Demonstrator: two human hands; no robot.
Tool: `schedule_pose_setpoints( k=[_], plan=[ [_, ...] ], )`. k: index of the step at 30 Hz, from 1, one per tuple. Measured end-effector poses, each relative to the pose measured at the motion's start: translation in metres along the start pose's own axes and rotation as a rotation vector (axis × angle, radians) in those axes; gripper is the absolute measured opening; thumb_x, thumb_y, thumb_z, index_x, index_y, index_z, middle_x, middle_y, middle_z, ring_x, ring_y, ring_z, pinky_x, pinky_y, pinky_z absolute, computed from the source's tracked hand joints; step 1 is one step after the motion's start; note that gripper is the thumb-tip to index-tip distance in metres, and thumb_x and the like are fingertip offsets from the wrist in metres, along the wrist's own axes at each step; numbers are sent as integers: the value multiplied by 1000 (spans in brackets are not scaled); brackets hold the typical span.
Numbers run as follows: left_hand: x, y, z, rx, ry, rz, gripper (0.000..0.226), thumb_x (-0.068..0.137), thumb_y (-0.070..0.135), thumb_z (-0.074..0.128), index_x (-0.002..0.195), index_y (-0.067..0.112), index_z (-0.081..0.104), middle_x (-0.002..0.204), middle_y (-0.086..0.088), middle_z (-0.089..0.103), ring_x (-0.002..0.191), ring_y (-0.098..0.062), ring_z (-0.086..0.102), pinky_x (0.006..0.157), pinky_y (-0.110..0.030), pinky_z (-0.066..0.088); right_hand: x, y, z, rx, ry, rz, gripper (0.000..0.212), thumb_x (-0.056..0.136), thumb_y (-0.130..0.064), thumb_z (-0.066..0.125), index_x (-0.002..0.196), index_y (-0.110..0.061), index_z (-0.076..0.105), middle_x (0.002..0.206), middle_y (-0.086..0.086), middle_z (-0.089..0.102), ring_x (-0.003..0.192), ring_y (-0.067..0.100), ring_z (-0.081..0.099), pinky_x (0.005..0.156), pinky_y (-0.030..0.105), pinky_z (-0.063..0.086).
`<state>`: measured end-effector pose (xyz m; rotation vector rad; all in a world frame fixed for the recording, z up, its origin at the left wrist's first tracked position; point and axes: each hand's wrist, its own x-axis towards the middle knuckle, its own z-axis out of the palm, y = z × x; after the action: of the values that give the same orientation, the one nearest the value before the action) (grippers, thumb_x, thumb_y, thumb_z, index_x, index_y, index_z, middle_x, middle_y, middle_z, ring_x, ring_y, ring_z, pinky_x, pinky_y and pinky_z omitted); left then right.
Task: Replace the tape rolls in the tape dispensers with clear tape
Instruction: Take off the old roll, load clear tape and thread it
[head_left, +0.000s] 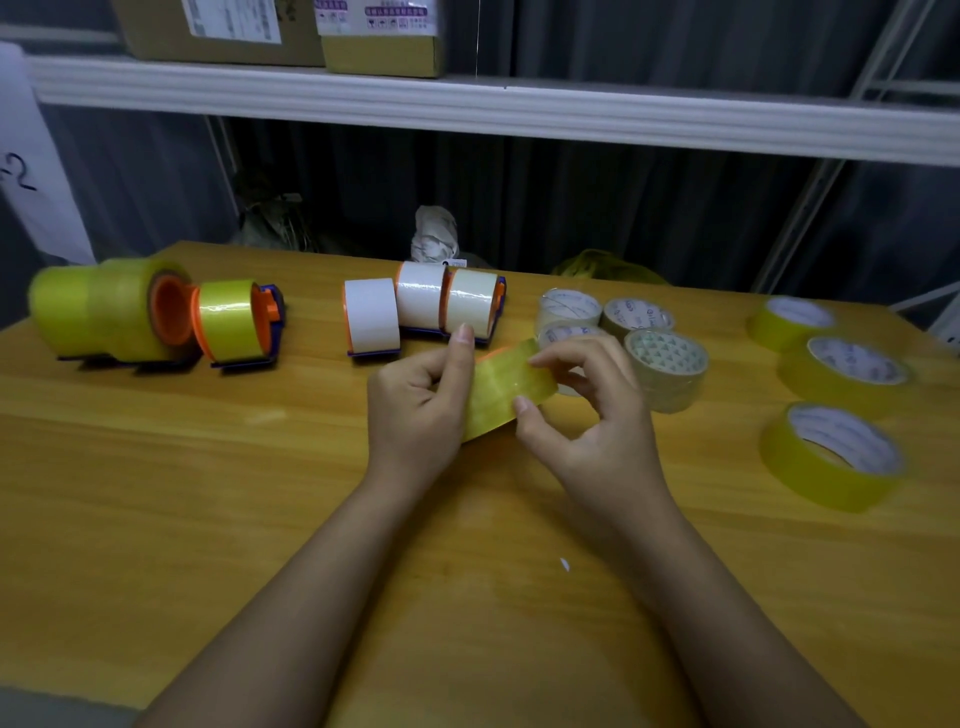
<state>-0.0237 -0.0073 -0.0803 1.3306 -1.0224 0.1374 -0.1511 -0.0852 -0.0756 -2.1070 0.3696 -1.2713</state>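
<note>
Hands (415, 400) pinching tape roll (506, 387)

Dim, warm indoor light from overhead, soft shadows only. Glare streaks on the dispenser rolls at 10 o'clock (228, 319) and the white rolls at 12 (421, 293). Wide-angle bowing bends the shelf edge (519, 111). Motion blur smears the frame edges at 9 and 3; center sharp.

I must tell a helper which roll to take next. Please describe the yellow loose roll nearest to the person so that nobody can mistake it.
Look at the right end of the wooden table, where three yellow rolls lie flat in a line. The wanted roll is the front one, closest to the table's near edge. It looks largest and lies right of the right hand.
</note>
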Motion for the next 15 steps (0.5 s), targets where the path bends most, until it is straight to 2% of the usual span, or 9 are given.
schedule_pose_setpoints(
  k=[4,7,10,12,15],
  plan=[
    [0,-1,1,9,2,-10,59,93,38,46,47,4,31,44,2,27,41,-6,24,41,-30,17,2,0,-2,6,-20,21,26,74,-32,63,99,-25,60,104,-10,53,100,11,54,84,29,51],
    [0,-1,1,14,-4,-10,60,93,38,46,48,1,32,45,-9,28,41,-8,25,41,-33,18,1,1,0,2,-18,26,25,75,-31,62,99,-24,61,103,-10,54,101,13,55,85,34,52],
    [0,0,0,12,-2,-16,58,93,38,45,47,5,30,44,2,26,42,-7,24,41,-33,18,1,4,2,-29,29,-10,18,79,-20,60,96,-17,65,99,-6,56,97,13,57,81,35,52],
    [0,0,0,18,-3,-7,56,94,37,44,46,10,31,44,4,29,41,-5,25,41,-32,19,1,7,0,-28,67,-18,17,81,-12,55,93,-14,66,94,-5,58,93,9,57,78,31,53],
    [0,-1,0,22,-2,-6,59,94,36,44,46,2,36,44,-1,29,41,-6,27,41,-33,20,-1,6,-4,37,16,19,19,82,-23,57,98,-17,65,100,-7,58,99,9,57,84,28,52]
  ],
)
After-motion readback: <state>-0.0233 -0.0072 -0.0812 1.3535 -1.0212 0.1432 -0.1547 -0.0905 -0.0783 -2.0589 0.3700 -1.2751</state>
